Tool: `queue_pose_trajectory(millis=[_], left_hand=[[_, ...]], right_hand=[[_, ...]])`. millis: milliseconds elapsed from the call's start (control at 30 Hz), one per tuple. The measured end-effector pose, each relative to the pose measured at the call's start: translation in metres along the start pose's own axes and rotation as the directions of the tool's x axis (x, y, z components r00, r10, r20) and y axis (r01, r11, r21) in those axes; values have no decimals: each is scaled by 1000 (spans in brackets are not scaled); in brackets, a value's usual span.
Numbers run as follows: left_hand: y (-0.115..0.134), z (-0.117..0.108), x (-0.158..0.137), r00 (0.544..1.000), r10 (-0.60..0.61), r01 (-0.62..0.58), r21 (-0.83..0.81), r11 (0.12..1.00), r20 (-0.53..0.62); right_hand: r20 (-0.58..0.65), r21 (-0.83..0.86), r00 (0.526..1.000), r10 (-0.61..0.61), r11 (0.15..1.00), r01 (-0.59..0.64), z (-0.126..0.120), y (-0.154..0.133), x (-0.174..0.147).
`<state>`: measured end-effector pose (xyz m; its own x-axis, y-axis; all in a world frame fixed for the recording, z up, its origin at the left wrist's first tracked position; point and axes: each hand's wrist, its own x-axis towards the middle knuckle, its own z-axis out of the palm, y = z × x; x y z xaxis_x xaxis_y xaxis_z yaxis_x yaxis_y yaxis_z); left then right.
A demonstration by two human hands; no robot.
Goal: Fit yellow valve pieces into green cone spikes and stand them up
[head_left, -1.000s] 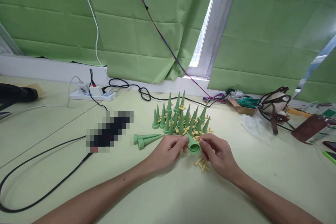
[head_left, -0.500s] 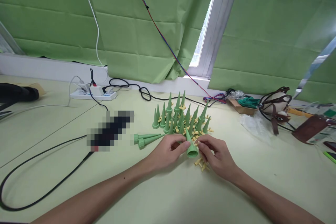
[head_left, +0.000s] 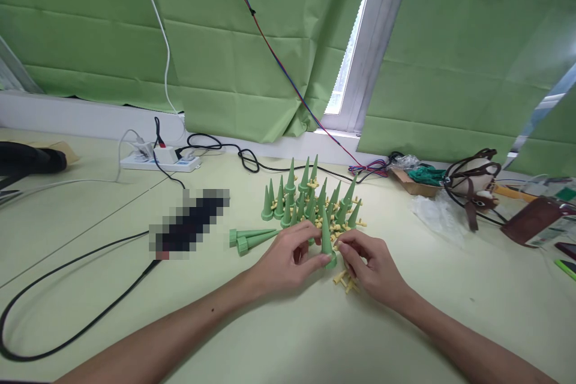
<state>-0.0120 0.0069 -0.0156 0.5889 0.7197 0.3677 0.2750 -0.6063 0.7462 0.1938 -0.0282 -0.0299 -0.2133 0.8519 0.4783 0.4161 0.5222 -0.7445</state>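
My left hand [head_left: 288, 258] grips a green plastic watering spike [head_left: 326, 234] between thumb and fingers, its point up and its wide base low near the table. Beside it my right hand [head_left: 371, 261] is closed in a pinch on a small yellow valve [head_left: 336, 246], of which only a bit shows past the fingertips. Below the right hand lie a few loose yellow valves [head_left: 345, 281]. Behind both hands stands a close group of upright green spikes [head_left: 310, 195], many with yellow valves at their sides. Two more spikes [head_left: 256, 241] lie flat left of the group.
A blurred dark device [head_left: 191, 222] with a black cable lies to the left. Further back is a white power strip [head_left: 161, 160]. On the right are a cardboard box [head_left: 414, 183], a clear plastic bag [head_left: 436, 216] and a brown case [head_left: 533, 221].
The spike in my left hand has tipped from its open base facing me to upright, base down. My right hand has hardly moved.
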Motion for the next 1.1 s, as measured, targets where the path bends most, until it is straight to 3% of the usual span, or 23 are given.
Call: queue_pose_trajectory(millis=[167, 400, 500, 900, 1100], left_hand=[[-4, 3, -3, 998, 66, -66, 14, 998, -11], [-10, 4, -4, 970, 244, -242, 160, 957, 4], [-11, 5, -5, 964, 265, -260, 197, 945, 1], [-2, 5, 0, 992, -11, 24, 102, 995, -126], [-3, 4, 3, 991, -129, 128, 19, 992, 31]], right_hand=[[16, 7, 999, 39, 999, -39, 0, -1, 1], [73, 90, 989, 125, 987, -131, 0, 0, 0], [71, 124, 988, 139, 981, -147, 0, 1, 0], [-72, 223, 985, 159, 965, -140, 0, -2, 2], [-65, 168, 992, 108, 981, -96, 1, -2, 0]])
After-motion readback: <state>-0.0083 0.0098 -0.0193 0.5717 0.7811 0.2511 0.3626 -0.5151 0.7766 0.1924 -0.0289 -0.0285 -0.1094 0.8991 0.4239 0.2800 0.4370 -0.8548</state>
